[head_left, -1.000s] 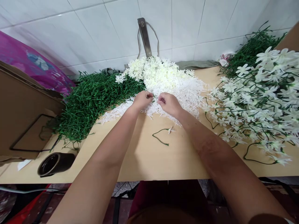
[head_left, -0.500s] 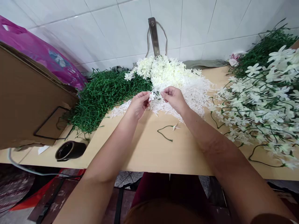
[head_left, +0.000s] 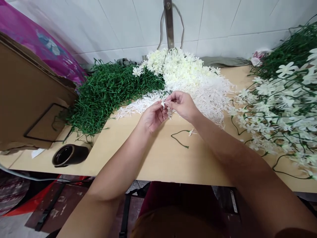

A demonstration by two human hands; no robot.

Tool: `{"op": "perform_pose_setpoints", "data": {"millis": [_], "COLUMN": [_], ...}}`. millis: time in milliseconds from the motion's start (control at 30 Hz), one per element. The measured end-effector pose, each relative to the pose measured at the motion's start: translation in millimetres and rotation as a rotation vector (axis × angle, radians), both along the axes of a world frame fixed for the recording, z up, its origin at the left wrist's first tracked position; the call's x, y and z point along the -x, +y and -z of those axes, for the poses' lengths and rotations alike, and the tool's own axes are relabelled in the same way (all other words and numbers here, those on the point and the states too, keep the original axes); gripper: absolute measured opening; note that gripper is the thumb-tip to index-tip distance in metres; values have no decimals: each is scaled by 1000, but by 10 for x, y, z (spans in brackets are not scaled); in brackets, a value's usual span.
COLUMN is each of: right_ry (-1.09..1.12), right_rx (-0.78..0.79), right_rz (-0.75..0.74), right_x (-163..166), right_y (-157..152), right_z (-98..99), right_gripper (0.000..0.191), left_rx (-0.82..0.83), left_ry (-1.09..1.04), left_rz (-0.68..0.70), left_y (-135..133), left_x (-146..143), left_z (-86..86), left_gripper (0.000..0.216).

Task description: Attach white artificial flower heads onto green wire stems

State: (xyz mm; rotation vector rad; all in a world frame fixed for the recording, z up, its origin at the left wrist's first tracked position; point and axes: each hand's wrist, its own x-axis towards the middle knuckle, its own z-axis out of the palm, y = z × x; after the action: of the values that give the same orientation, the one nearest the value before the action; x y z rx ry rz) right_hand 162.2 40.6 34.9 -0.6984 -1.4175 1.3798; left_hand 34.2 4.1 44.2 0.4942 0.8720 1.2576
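Observation:
A small white artificial flower [head_left: 162, 103] is pinched between the thumb and fingertips of my left hand [head_left: 154, 117]. My right hand [head_left: 182, 105] meets it there, its thumb and index finger pressed together at the flower's side. Whatever is between those right fingertips is too small to make out. Just behind both hands spreads a heap of thin white stamens [head_left: 210, 97], with loose white petal pieces [head_left: 180, 67] piled beyond. On the table in front of my right wrist lies a bent green stem [head_left: 178, 142] with a white tuft at one end.
Green plastic stems [head_left: 119, 86] are heaped at the left. Assembled white flowers on stems [head_left: 274, 112] cover the right side. A cardboard box [head_left: 29, 99], a dark mug [head_left: 70, 155] lying on its side and a purple bag [head_left: 47, 43] stand left. A tiled wall [head_left: 111, 23] closes the back.
My right hand has come left to the flower, and its fingertips now meet those of my left hand. The view has shifted slightly; the stem on the table lies as before.

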Motion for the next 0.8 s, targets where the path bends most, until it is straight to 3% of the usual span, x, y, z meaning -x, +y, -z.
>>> {"op": "perform_pose_setpoints", "data": {"millis": [300, 533, 800], "right_ry": [-77, -159, -229], "right_rx": [-44, -296, -340], "right_rz": [65, 174, 221], "right_x": [57, 85, 81], "right_y": [-77, -174, -192], "right_z": [-2, -44, -50], "right_gripper": [18, 16, 13], "left_rx": [-8, -11, 34], "left_ry": [-71, -67, -73], "left_rz": [29, 42, 31], "left_y": [-22, -44, -68], "left_x": [24, 13, -27], "left_z": [7, -8, -54], "left_gripper": [17, 23, 20]}}
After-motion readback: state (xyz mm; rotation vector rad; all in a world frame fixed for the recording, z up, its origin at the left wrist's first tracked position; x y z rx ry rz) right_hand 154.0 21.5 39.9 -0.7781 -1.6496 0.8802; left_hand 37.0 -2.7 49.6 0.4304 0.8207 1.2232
